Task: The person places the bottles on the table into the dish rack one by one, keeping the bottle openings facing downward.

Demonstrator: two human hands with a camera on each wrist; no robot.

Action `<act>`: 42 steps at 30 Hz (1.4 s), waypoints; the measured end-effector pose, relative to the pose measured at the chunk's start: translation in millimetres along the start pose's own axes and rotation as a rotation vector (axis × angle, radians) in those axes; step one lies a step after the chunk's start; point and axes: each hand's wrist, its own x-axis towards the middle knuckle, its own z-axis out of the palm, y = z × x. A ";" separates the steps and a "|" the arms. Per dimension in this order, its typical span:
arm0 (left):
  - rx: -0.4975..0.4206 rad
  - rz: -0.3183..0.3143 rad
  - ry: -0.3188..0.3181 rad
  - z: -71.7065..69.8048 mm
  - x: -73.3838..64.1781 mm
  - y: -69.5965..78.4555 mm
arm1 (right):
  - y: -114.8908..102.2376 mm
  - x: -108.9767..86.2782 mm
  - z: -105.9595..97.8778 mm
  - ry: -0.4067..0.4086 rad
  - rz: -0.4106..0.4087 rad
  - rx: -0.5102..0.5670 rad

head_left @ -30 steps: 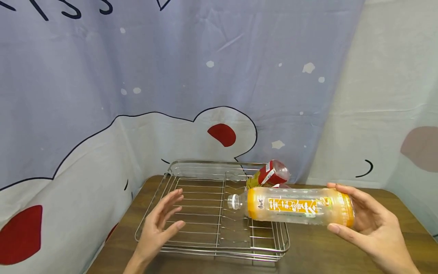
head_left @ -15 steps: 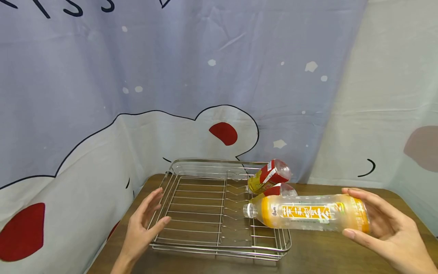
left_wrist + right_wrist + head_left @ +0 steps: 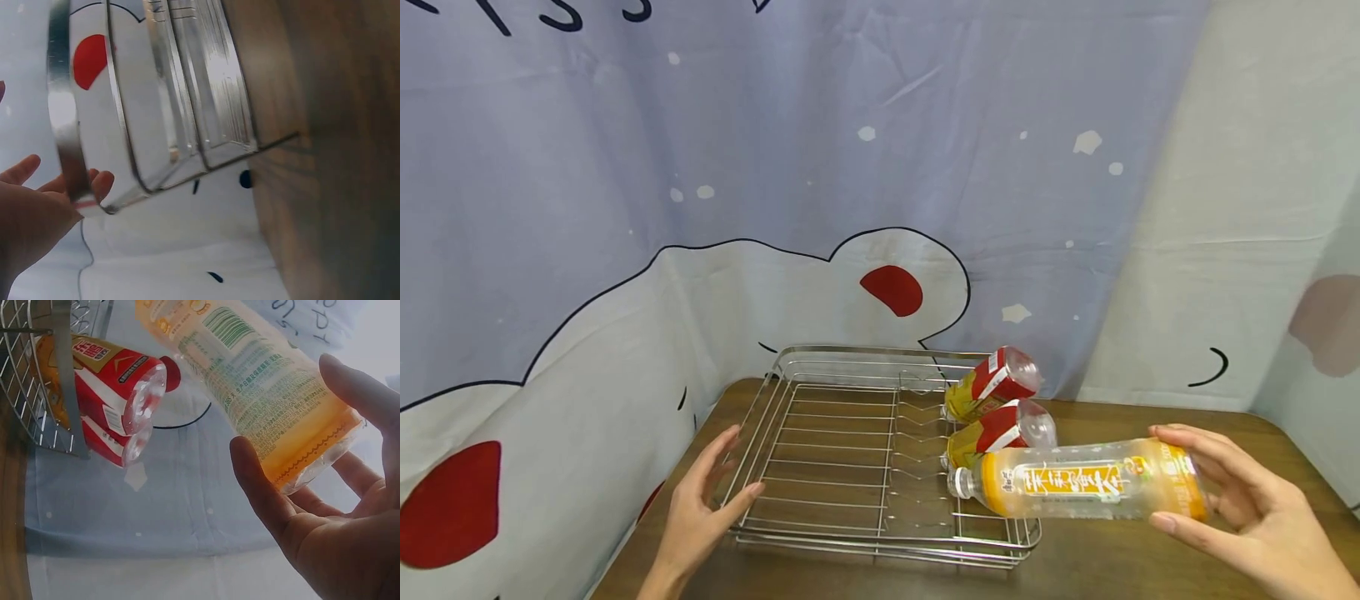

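My right hand (image 3: 1255, 508) grips the base end of an empty plastic bottle with an orange and clear label (image 3: 1075, 482). The bottle lies nearly level, its white-ringed neck pointing left over the right side of a metal wire rack (image 3: 831, 462). In the right wrist view, thumb and fingers are around the bottle's (image 3: 250, 394) lower end. My left hand (image 3: 696, 508) holds nothing and is by the rack's left edge, fingers spread. Two bottles with red and yellow labels, an upper one (image 3: 992, 385) and a lower one (image 3: 1000, 429), lean on the rack's right side, bases outward.
The rack stands on a brown wooden table (image 3: 1120, 558). A patterned curtain (image 3: 865, 167) hangs behind and to both sides. In the left wrist view, the rack's metal rim (image 3: 62, 112) rises beside the left hand.
The right hand has carried the orange-labelled bottle rightward and down, uncovering more of the lower red-labelled bottle. My left hand has moved left, from over the rack to its edge.
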 end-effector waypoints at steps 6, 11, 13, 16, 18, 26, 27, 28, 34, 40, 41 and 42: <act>0.092 -0.033 0.037 -1.8 -2.5 -9.7 | -4.3 1.3 4.1 -0.006 0.058 -0.159; 0.133 -0.112 0.020 -4.2 -6.6 -19.2 | -3.1 4.3 9.0 -0.022 0.054 -0.201; 0.139 -0.151 -0.008 -5.0 -8.2 -23.1 | -2.1 5.5 10.9 -0.030 0.034 -0.197; 0.147 -0.209 -0.039 -6.3 -9.8 -27.4 | -1.1 7.1 13.5 -0.031 0.026 -0.208; 0.135 -0.237 -0.058 -7.2 -10.7 -29.0 | -0.1 8.1 15.2 -0.035 0.016 -0.213; 0.099 -0.276 -0.115 -5.7 -15.8 -37.7 | 2.9 13.3 22.7 -0.033 -0.038 -0.303; 0.083 -0.272 -0.118 -5.4 -16.4 -38.9 | 3.5 13.8 23.8 -0.031 -0.046 -0.316; 0.067 -0.276 -0.123 -5.5 -16.8 -39.8 | 4.0 14.2 24.9 -0.033 -0.045 -0.327; -0.055 -0.338 -0.163 -6.6 -16.6 -43.6 | 10.0 15.3 32.0 -0.052 -0.052 -0.342; -0.034 -0.375 -0.186 -7.3 -15.4 -42.9 | 13.9 17.5 39.5 -0.062 -0.078 -0.353; -0.035 -0.380 -0.188 -7.4 -15.4 -42.8 | 14.1 18.0 40.5 -0.062 -0.080 -0.357; -0.036 -0.382 -0.191 -7.5 -15.4 -42.6 | 14.2 18.5 41.5 -0.062 -0.083 -0.362</act>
